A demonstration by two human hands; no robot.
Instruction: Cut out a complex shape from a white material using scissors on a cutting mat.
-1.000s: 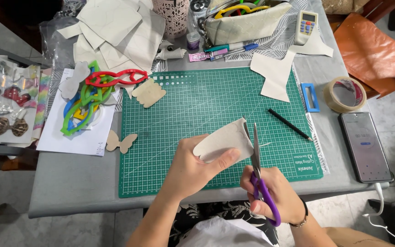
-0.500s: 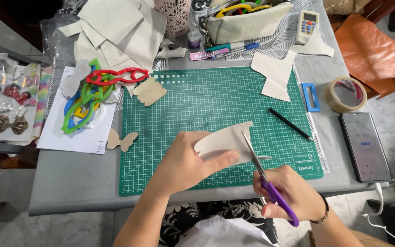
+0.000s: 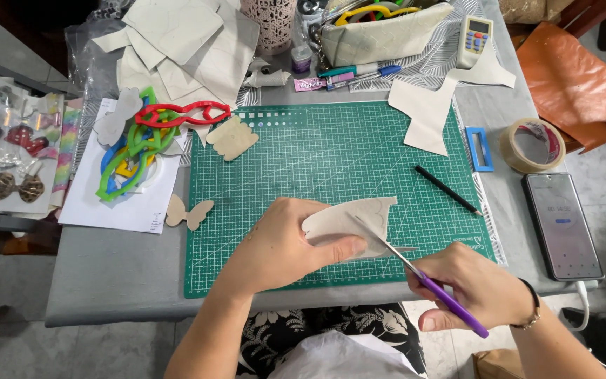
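Grey tabletop (image 3: 106, 274) under a green gridded cutting mat (image 3: 282, 154), tiled floor showing at the lower left, an orange-brown cushioned seat (image 3: 573, 77) off the far right corner. Cluttered along the far edge — a heap of pale beige cut sheets (image 3: 177, 42), a white perforated pot (image 3: 275, 24) of which only the base shows, contents out of view. Beside it a quilted cream zip pouch (image 3: 380, 38), open, with yellow and green looped handles poking out — probably more scissors, too cropped to be sure. On the left, a clear tray of small butterfly ornaments (image 3: 1, 158), then coloured plastic outline stencils (image 3: 149, 140) stacked on a white paper sheet (image 3: 117, 207). On the right, a roll of tan tape (image 3: 531, 145), a dark smartphone (image 3: 562, 226), a black pencil (image 3: 447, 189) lying on the mat.

Near the mat's front edge, left hand (image 3: 275, 245) closed around a curved beige sheet piece (image 3: 352, 221), thumb pressed on top, piece lifted just above the mat. Right hand (image 3: 475, 288) clenched through the loops of purple-handled scissors (image 3: 422, 277), blades slightly parted and biting into the piece's lower right edge.
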